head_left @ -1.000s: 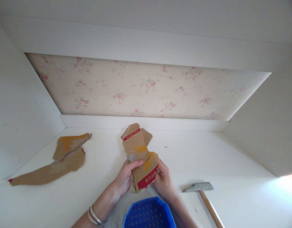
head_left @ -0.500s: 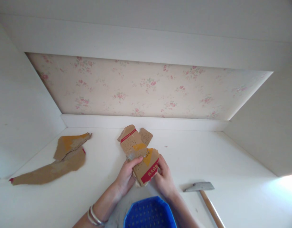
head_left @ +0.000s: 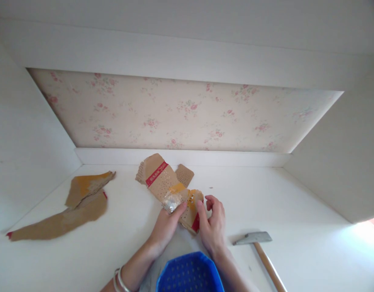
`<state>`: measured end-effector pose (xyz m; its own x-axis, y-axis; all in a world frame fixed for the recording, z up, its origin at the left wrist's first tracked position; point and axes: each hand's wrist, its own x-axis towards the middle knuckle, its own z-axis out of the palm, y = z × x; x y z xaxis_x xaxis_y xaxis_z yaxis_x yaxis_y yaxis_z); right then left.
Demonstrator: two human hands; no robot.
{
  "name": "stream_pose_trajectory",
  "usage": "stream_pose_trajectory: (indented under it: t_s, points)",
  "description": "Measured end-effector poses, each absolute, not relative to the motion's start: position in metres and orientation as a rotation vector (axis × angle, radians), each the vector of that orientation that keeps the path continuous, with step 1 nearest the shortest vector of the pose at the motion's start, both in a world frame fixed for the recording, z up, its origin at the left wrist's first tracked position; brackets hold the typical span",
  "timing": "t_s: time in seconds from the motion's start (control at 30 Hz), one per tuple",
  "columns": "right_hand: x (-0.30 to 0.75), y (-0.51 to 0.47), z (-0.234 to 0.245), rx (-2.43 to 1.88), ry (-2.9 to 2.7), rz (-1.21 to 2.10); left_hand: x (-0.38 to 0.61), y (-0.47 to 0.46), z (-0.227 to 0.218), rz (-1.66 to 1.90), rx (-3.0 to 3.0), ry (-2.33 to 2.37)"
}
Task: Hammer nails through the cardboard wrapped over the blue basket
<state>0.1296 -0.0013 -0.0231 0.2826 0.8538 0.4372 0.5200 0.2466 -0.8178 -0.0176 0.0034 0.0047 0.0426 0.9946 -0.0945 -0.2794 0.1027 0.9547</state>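
My left hand (head_left: 167, 227) and my right hand (head_left: 213, 225) both grip a torn piece of brown cardboard (head_left: 162, 180) with small holes, a red printed band and an orange patch. It lies tilted up to the left over the white surface (head_left: 296, 227). A strip of clear tape (head_left: 172, 201) sits under my left thumb. My right thumb presses the cardboard's lower right edge while the other right fingers are curled. Bracelets (head_left: 121, 280) circle my left wrist.
Torn brown cardboard strips (head_left: 68, 211) lie at the left. A hammer (head_left: 261, 251) with a wooden handle rests at the lower right. A blue perforated basket (head_left: 189, 273) sits at the bottom centre. Floral wallpaper (head_left: 187, 111) backs the white alcove.
The cardboard has tipped down and to the left, lying flatter. My right hand has shifted up along its right edge, fingers loosened. The view has shifted slightly.
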Motion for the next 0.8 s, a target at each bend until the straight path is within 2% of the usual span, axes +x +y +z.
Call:
stream_pose_trajectory:
  t_s: [0.27,0.5,0.8]
  points:
    - [0.125,-0.001,-0.025,-1.429,-1.48,0.442,-0.016,-0.001,0.005,1.069,1.151,0.936]
    - [0.123,-0.002,-0.023,-1.33,-1.512,0.499,-0.013,-0.003,0.004,1.151,1.167,1.034]
    - [0.126,-0.004,-0.03,-1.396,-1.277,0.444,-0.017,0.005,-0.005,1.265,1.034,1.191]
